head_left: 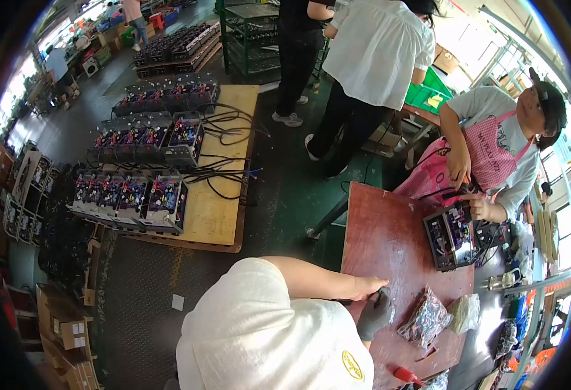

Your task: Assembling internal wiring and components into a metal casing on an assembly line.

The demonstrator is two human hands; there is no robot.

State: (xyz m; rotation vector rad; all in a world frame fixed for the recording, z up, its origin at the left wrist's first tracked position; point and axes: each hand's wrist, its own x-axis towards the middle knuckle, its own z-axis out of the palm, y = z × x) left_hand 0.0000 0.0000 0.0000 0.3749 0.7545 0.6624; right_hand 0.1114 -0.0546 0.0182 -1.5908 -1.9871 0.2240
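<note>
My bare left hand [368,286] reaches over the near edge of the red-brown table, its fingers closed. Right beside it is my right hand [376,313], in a dark grey glove, with its fingers curled in toward the left fingertips. Whatever small thing lies between the two hands is too small and too hidden to name. Nearest to them on the tabletop [379,227] are a clear bag of small coloured parts [423,318] and a second, paler plastic bag [465,313]. A red-handled item [407,375] lies close to the lower edge.
Across the table, a co-worker in a pink apron [487,149] handles cables over a black-framed electronic unit [450,237]. Several similar units [129,198] with black cables stand on a wooden-topped platform [217,221] at left. Two people stand behind, beside a green bin [428,91].
</note>
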